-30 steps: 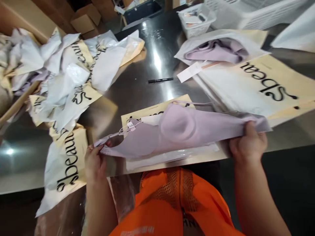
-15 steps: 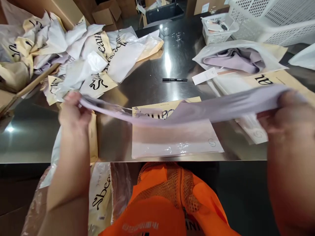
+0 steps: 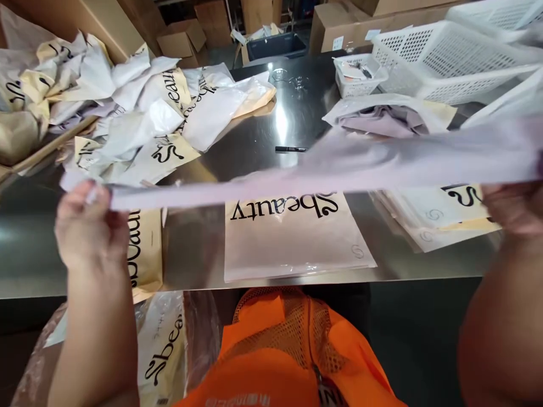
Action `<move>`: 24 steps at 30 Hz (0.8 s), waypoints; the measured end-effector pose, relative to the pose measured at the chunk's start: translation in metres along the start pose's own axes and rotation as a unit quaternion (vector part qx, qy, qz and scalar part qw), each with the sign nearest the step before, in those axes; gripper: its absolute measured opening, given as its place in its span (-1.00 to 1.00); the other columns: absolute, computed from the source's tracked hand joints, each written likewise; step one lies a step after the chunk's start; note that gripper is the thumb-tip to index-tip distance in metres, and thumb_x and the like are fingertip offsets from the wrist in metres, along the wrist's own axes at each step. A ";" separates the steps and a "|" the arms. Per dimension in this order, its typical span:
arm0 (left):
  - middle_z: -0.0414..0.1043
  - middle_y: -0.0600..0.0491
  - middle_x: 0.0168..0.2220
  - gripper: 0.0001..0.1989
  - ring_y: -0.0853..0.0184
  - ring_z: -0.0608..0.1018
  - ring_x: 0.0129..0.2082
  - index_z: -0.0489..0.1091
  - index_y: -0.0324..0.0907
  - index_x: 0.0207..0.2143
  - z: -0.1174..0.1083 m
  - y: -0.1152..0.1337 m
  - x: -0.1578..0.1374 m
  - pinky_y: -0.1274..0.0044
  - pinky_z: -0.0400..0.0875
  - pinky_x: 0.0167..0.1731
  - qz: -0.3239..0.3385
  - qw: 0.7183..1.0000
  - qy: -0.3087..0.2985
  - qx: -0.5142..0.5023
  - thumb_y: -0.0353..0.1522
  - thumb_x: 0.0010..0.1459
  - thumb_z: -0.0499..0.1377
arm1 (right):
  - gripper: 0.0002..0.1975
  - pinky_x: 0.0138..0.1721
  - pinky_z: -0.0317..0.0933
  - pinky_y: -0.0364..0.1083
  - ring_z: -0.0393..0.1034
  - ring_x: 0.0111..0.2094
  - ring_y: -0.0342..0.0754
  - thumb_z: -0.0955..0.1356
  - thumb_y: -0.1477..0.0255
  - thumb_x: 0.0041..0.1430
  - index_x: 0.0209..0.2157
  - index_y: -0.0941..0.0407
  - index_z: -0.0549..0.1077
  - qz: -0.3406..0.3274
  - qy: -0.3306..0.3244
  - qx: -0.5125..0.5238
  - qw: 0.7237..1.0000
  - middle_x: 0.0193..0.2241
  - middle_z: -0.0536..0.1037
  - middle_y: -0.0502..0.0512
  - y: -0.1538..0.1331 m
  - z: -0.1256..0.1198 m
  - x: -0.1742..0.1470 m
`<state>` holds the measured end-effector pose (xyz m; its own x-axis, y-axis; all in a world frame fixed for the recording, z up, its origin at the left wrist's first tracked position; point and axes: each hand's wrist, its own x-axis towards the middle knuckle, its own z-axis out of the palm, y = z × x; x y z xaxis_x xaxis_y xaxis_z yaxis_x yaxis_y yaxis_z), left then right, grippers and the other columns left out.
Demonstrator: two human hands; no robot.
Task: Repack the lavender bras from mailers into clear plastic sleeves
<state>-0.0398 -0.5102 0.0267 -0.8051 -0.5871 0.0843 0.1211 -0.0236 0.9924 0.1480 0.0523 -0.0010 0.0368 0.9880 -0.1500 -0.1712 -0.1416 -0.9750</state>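
Note:
A lilac garment (image 3: 263, 183) is stretched wide between my two hands above the metal table, blurred by motion; its kind I cannot make out. My left hand (image 3: 89, 217) pinches one end at the left. At the right picture edge my right hand (image 3: 520, 206) grips the other end, partly cut off. Below the cloth lies a plastic packaging bag (image 3: 297, 243) with "Sbeauty" lettering, flat at the table's front edge. More printed bags (image 3: 428, 226) are stacked to its right, under the cloth. An open bag with lilac fabric (image 3: 382, 120) rests behind them.
Crumpled printed bags (image 3: 139, 113) heap up on the left of the metal table (image 3: 190, 254). A black pen (image 3: 291, 149) lies mid-table. White plastic baskets (image 3: 424, 56) stand at the back right, a small one (image 3: 358, 73) beside them. Cardboard boxes (image 3: 335, 28) are farther back.
My hands have moved farther apart, drawing the lilac garment out wider and tauter. More of the bag's lettering shows beneath it. The view has shifted slightly.

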 end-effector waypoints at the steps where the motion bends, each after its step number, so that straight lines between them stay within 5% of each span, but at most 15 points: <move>1: 0.41 0.22 -0.34 -0.70 0.58 0.48 -0.46 0.33 -0.30 -0.12 -0.013 -0.018 -0.017 0.74 0.46 -0.51 -0.032 0.999 0.008 0.021 -0.65 0.08 0.18 | -0.34 -0.47 0.13 0.02 0.56 -0.23 -0.11 0.03 0.57 0.23 -0.95 0.23 0.15 0.046 -0.050 0.023 0.997 0.22 0.28 0.36 0.014 -0.007 -0.014; 3: 0.44 0.17 -0.34 -0.83 0.58 0.43 -0.56 0.39 -0.30 -0.26 -0.040 -0.055 -0.047 0.72 0.46 -0.59 -0.087 0.996 0.005 0.033 -0.59 0.07 0.20 | -0.39 -0.44 0.24 -0.18 0.51 -0.05 -0.20 0.10 0.66 0.27 -0.77 0.11 0.46 0.107 -0.063 0.044 0.991 0.06 0.50 0.08 0.042 -0.024 -0.035; 6: 0.48 0.12 -0.35 -0.78 0.53 0.46 -0.53 0.48 -0.29 -0.25 -0.076 -0.098 -0.081 0.75 0.47 -0.57 -0.102 0.991 0.038 0.071 -0.51 -0.02 0.31 | -0.40 -0.43 0.33 -0.33 0.50 -0.01 -0.21 0.14 0.70 0.29 -0.69 0.05 0.54 0.143 0.001 0.013 0.990 0.02 0.56 0.04 0.074 -0.054 -0.052; 9: 0.56 0.05 -0.28 -0.60 0.36 0.58 -0.34 0.52 -0.26 -0.09 -0.090 -0.108 -0.096 0.49 0.62 -0.21 -0.060 0.985 0.070 0.146 -0.41 -0.04 0.35 | -0.45 -0.32 0.40 -0.38 0.49 0.01 -0.21 0.11 0.69 0.29 -0.50 0.10 0.63 0.119 -0.040 0.014 0.992 0.07 0.53 0.10 0.086 -0.080 -0.055; 13: 0.54 0.09 0.01 -0.55 0.10 0.55 0.03 0.45 -0.11 0.07 -0.070 -0.085 -0.097 0.08 0.38 0.17 -0.027 0.984 0.075 0.156 -0.30 0.09 0.27 | -0.53 -0.25 0.50 -0.24 0.53 -0.06 -0.08 0.11 0.58 0.25 -0.36 0.23 0.64 0.092 -0.088 0.044 0.991 0.05 0.52 0.28 0.084 -0.099 -0.060; 15: 0.48 0.19 0.09 -0.56 0.11 0.49 0.12 0.38 -0.01 0.14 -0.047 -0.068 -0.103 0.13 0.39 0.19 0.016 0.992 0.043 0.121 -0.28 0.18 0.21 | -0.51 -0.28 0.53 -0.15 0.54 -0.10 -0.01 0.08 0.53 0.25 -0.34 0.24 0.62 0.101 -0.103 0.050 0.988 0.00 0.54 0.33 0.081 -0.102 -0.066; 18: 0.38 0.27 0.18 -0.57 0.19 0.45 0.16 0.26 0.14 0.22 -0.005 -0.049 -0.134 0.23 0.41 0.20 0.169 0.972 -0.036 0.159 -0.27 0.31 0.11 | -0.49 -0.26 0.54 -0.04 0.53 -0.11 0.02 0.04 0.46 0.31 -0.33 0.24 0.58 0.131 -0.087 0.068 0.985 -0.07 0.55 0.35 0.076 -0.103 -0.077; 20: 0.45 0.15 0.13 -0.54 0.20 0.50 0.11 0.19 0.07 0.27 0.022 -0.042 -0.170 0.26 0.45 0.15 0.293 0.911 -0.191 0.221 -0.30 0.34 0.07 | -0.49 -0.18 0.52 0.08 0.51 -0.10 0.05 0.03 0.42 0.35 -0.30 0.25 0.56 0.147 -0.085 0.086 0.982 -0.11 0.55 0.35 0.072 -0.103 -0.083; 22: 0.47 -0.05 0.10 -0.52 0.11 0.49 0.12 0.19 -0.09 0.29 0.040 -0.042 -0.210 0.19 0.46 0.13 0.396 0.780 -0.421 0.240 -0.32 0.34 0.05 | -0.48 -0.12 0.49 0.19 0.50 -0.10 0.08 0.02 0.39 0.37 -0.29 0.25 0.54 0.153 -0.091 0.097 0.979 -0.13 0.55 0.34 0.068 -0.103 -0.087; 24: 0.37 -0.21 0.18 -0.54 -0.01 0.39 0.21 0.24 -0.13 0.27 0.046 -0.047 -0.243 0.10 0.38 0.16 0.433 0.660 -0.568 0.234 -0.27 0.34 0.04 | -0.45 -0.08 0.44 0.27 0.50 -0.10 0.11 0.00 0.38 0.37 -0.30 0.21 0.55 0.143 -0.097 0.090 0.981 -0.13 0.56 0.33 0.062 -0.102 -0.087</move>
<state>0.1232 -0.3290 -0.0360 -0.4995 0.7745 0.3881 0.8428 0.3307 0.4246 0.2351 -0.0483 -0.0653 -0.2229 0.9051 -0.3621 -0.3188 -0.4187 -0.8503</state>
